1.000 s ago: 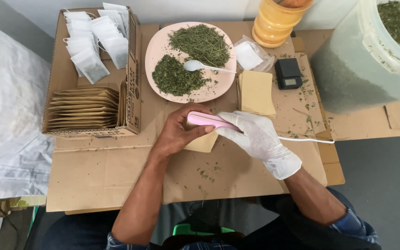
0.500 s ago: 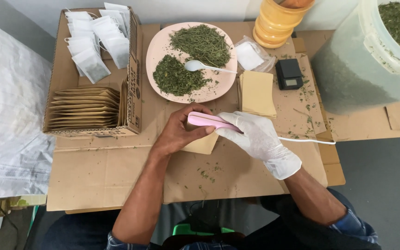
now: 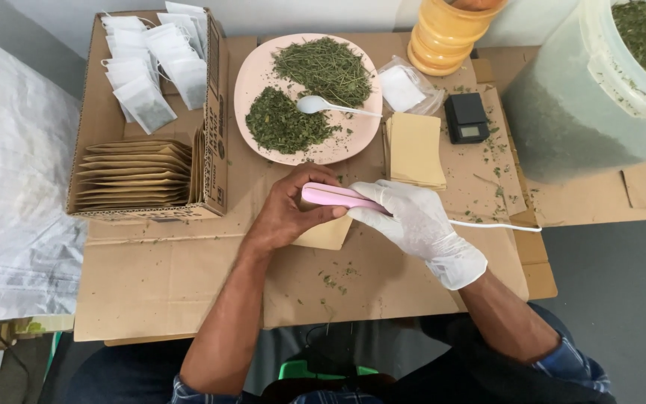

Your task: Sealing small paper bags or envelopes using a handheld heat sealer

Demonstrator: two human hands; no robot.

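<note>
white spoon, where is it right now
In the head view the white spoon lies on the pink plate, between the two heaps of dried herbs, its handle pointing right toward the stack of tan pouches.

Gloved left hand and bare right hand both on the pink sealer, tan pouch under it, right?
Not quite: sides are swapped. The head view shows the right hand gloved and the left hand bare. Both are on the pink sealer, with the tan pouch under it.

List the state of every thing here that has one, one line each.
Pink sealer: clamped on the brown pouch.
Left hand: bare, gripping the sealer.
Right hand: gloved, gripping the sealer.
Pink plate: two herb heaps, spoon resting.
Cardboard box: open, holding sachets and pouches.
Scale: unloaded.
</note>
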